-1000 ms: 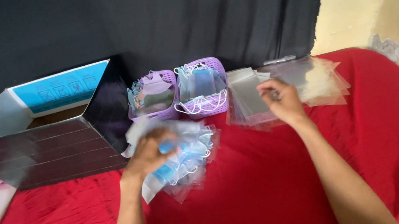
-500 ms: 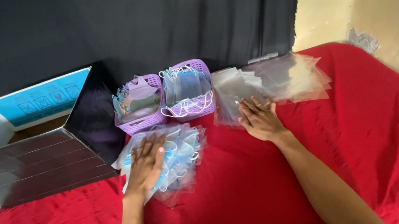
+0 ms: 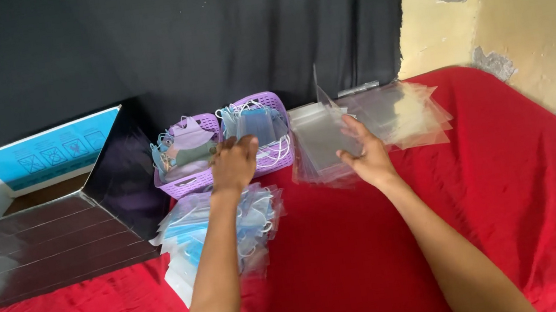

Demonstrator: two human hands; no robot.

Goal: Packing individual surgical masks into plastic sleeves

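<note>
Your left hand [image 3: 235,163] is reaching over the front rim of the right purple basket [image 3: 276,155], fingers curled down toward the blue face masks [image 3: 253,125] standing in it; whether they have closed on a mask I cannot tell, since the knuckles hide the fingertips. Your right hand [image 3: 363,155], just right of that basket, has a clear plastic sleeve [image 3: 323,141] pinched between thumb and fingers, lifted a little off the stack of sleeves [image 3: 324,171] beneath. More sleeves [image 3: 406,110] fan out further right of the basket. The left purple basket [image 3: 187,179] sits touching it on the other side, also holding masks, and a heap of bagged masks [image 3: 218,222] lies in front of the baskets on the red cloth [image 3: 350,254], with the open cardboard box [image 3: 34,226] to the left. Take one mask only, by its folded edge and not the ear loops, which look likely to tangle. Keep the sleeve's mouth turned toward the basket so the mask can slide straight in.
</note>
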